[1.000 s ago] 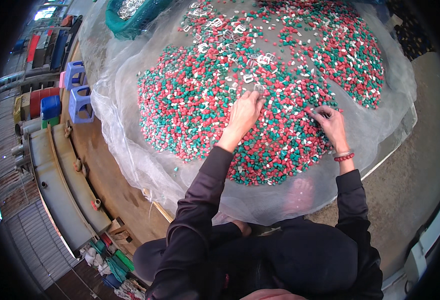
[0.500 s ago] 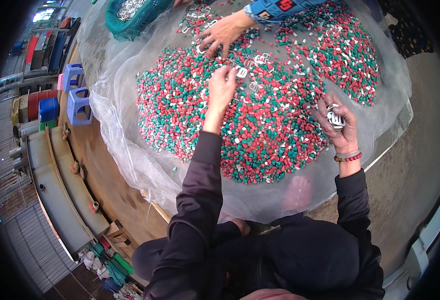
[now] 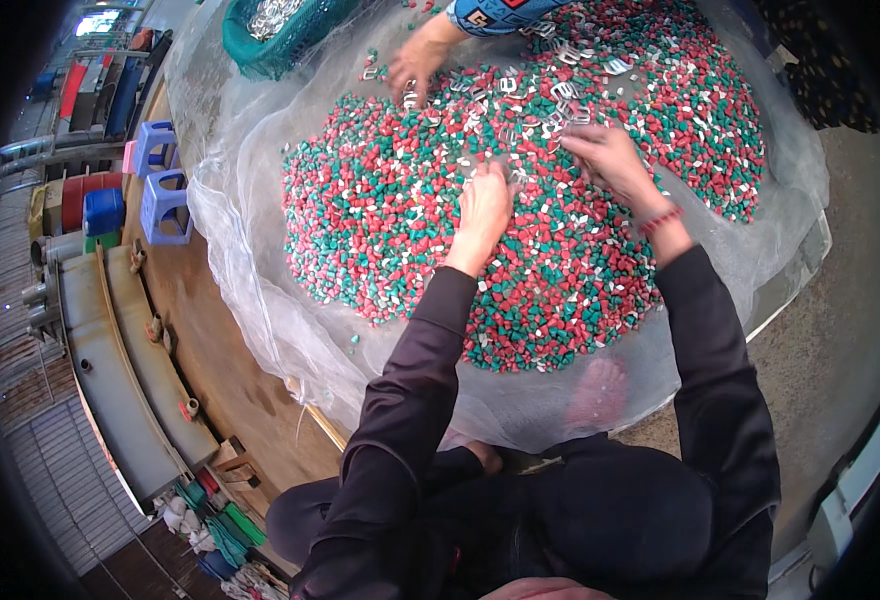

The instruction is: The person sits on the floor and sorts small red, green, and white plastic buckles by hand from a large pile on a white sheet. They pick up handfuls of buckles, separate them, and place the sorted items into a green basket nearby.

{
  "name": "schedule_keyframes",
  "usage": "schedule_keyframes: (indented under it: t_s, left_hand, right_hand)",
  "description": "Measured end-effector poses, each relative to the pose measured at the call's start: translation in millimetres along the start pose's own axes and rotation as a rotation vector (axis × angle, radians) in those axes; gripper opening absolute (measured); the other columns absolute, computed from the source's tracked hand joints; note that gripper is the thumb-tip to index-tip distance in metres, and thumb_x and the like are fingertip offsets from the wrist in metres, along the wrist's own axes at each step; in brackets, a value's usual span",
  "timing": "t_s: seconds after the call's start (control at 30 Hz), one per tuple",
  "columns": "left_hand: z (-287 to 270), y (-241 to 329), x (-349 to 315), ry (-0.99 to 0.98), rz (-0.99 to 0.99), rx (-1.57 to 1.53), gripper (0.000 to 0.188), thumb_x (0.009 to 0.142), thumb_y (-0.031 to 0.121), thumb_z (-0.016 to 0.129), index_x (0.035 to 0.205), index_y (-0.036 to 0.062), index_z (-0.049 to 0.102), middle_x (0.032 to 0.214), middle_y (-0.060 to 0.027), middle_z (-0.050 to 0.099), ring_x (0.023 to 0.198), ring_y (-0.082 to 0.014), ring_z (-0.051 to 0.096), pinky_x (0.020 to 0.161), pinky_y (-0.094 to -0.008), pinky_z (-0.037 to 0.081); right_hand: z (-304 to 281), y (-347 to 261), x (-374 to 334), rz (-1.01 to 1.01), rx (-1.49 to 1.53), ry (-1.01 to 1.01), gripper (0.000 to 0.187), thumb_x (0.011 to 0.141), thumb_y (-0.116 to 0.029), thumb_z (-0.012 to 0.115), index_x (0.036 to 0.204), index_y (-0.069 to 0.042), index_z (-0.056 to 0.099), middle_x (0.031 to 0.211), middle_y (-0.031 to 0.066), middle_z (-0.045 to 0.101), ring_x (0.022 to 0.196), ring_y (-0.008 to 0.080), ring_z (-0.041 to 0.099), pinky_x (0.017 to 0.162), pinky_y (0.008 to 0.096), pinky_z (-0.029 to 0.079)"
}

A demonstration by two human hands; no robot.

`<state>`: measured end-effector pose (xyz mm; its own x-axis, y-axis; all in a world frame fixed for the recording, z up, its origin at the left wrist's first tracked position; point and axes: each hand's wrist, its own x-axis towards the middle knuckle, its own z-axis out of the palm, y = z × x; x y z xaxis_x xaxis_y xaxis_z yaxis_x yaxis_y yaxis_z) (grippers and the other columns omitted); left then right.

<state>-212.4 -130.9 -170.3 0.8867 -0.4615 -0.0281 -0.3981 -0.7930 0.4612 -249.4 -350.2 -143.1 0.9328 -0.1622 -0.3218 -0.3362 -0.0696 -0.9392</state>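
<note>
A wide heap of small red, green and white pebble-like pieces (image 3: pixel 390 200) is spread over a sheer white mesh sheet (image 3: pixel 250 270). My left hand (image 3: pixel 487 212) dips into the middle of the heap, fingers drawn together, their tips partly hidden. A metal buckle (image 3: pixel 517 177) lies beside those fingertips. My right hand (image 3: pixel 615 168), slightly blurred, reaches in from the right with thumb and forefinger pinched together at the edge of a cluster of silvery buckles (image 3: pixel 565 92). What either hand grips cannot be made out.
Across the heap, a co-worker's hand (image 3: pixel 422 62) in a blue patterned sleeve is at another buckle (image 3: pixel 410 97). A green mesh basket (image 3: pixel 250 58) with metal pieces stands far left. Purple plastic stools (image 3: pixel 165 207) and a long metal trough (image 3: pixel 120 350) are on the left.
My left hand has moved right and down into the heap. My right hand has swung left and away to the buckles; its handful of buckles no longer shows. The co-worker's hand has shifted left.
</note>
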Motion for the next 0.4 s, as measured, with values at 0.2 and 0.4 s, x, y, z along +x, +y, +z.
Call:
schedule_keyframes:
  t_s: [0.2,0.4]
  left_hand:
    - [-20.1,0.5,-1.7,-0.217,-0.126,-0.523,0.022,0.090,0.022,0.062,0.099,0.0015,0.057,0.083,-0.0136,0.061,0.075,-0.0258,0.061,0.060,-0.0369,0.049]
    - [-62.7,-23.6,-1.0,-0.239,-0.146,-2.030,0.023,0.091,0.033,0.050,0.088,0.0093,0.049,0.083,-0.0113,0.051,0.059,-0.0178,0.049,0.037,-0.0232,0.036]
  right_hand:
    - [28.8,17.7,47.5,-0.219,-0.884,0.137,0.041,0.086,-0.024,0.064,0.121,-0.005,0.052,0.084,0.0212,0.067,0.080,0.0396,0.066,0.069,0.0499,0.052]
    - [53.3,28.8,-8.4,-0.310,-1.006,-0.113,0.029,0.086,-0.017,0.060,0.115,-0.011,0.058,0.087,0.0199,0.068,0.085,0.0383,0.068,0.072,0.0497,0.055]
